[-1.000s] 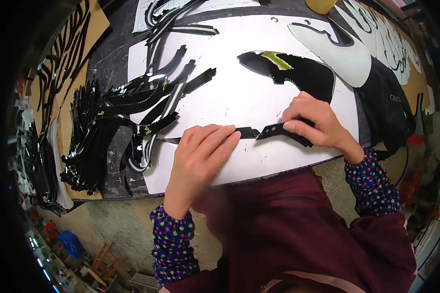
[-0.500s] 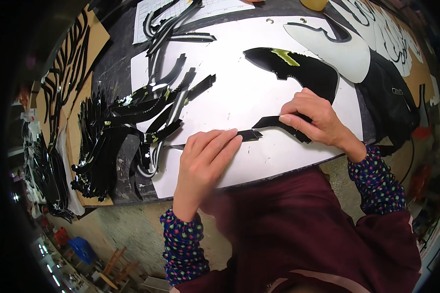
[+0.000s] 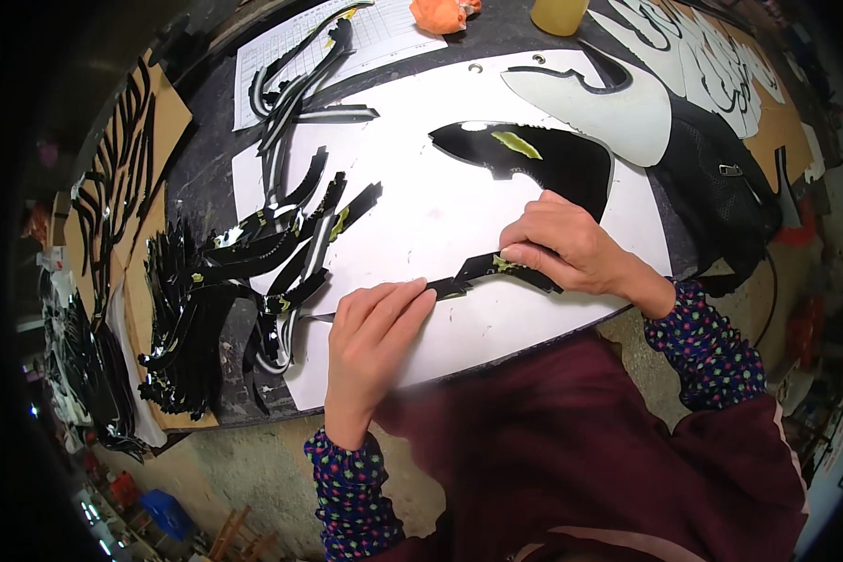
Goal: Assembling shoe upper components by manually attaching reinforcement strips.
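Note:
My left hand [image 3: 375,332] lies with its fingers flat over a narrow black strip [image 3: 450,287], pressing it on the white board [image 3: 403,225]. The strip's right end sticks out past the fingertips. My right hand [image 3: 571,245] pinches a second black strip [image 3: 482,267] between thumb and fingers. That strip's left end meets or overlaps the end of the first; I cannot tell if they are joined. Just beyond my right hand lies a curved, glossy black panel [image 3: 571,169] with a toothed inner edge. My palm hides part of the held strip.
Tangled black and grey strips [image 3: 300,225] lie left on the board, beside a dense black bundle [image 3: 183,328]. Farther back are a printed sheet [image 3: 384,42], an orange crumpled thing [image 3: 443,13] and a yellowish container [image 3: 559,15]. A white panel [image 3: 628,117] and black bag [image 3: 712,178] sit right.
The whole view has shifted, so the table things appear lower and farther left. The strip in my right hand lies straighter, its end closer against the other strip. Both hands keep their hold.

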`<act>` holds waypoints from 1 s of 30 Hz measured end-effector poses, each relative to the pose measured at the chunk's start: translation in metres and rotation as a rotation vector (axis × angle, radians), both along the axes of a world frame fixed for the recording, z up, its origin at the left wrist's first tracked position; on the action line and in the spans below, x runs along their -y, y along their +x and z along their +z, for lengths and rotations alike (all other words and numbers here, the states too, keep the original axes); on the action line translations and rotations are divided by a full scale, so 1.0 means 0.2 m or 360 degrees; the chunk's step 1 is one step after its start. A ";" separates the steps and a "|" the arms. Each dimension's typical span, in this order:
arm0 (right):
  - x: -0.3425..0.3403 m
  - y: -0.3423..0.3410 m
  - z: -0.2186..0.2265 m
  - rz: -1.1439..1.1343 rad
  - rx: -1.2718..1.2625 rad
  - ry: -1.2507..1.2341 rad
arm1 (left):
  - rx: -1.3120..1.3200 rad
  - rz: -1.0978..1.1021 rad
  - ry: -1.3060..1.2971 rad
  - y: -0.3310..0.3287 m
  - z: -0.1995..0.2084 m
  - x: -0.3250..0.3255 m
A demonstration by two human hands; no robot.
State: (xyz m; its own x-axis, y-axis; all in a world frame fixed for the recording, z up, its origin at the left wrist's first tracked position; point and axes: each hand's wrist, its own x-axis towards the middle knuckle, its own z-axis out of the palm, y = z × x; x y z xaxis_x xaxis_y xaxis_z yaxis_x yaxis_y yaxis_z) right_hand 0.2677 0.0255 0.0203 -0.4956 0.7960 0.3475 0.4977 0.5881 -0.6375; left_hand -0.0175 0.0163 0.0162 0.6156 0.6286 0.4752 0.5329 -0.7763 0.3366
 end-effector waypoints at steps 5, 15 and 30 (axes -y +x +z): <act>0.01 -0.02 0.00 -0.0014 -0.0067 0.0028 | 0.0009 -0.0004 -0.0036 0.00 0.03 0.00; 0.02 -0.02 0.01 -0.0082 0.0024 -0.0045 | 0.0040 -0.0054 0.0020 -0.02 0.00 0.01; 0.00 -0.03 0.01 -0.0089 0.0029 -0.0004 | 0.0123 -0.0065 0.0023 -0.03 -0.02 0.01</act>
State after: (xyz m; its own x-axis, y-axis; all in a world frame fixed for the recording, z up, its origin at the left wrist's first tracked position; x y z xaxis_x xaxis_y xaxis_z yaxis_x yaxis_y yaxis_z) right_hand 0.2612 0.0249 0.0223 -0.4567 0.8234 0.3369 0.5410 0.5576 -0.6295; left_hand -0.0245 0.0145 0.0114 0.6020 0.5964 0.5310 0.4734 -0.8020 0.3642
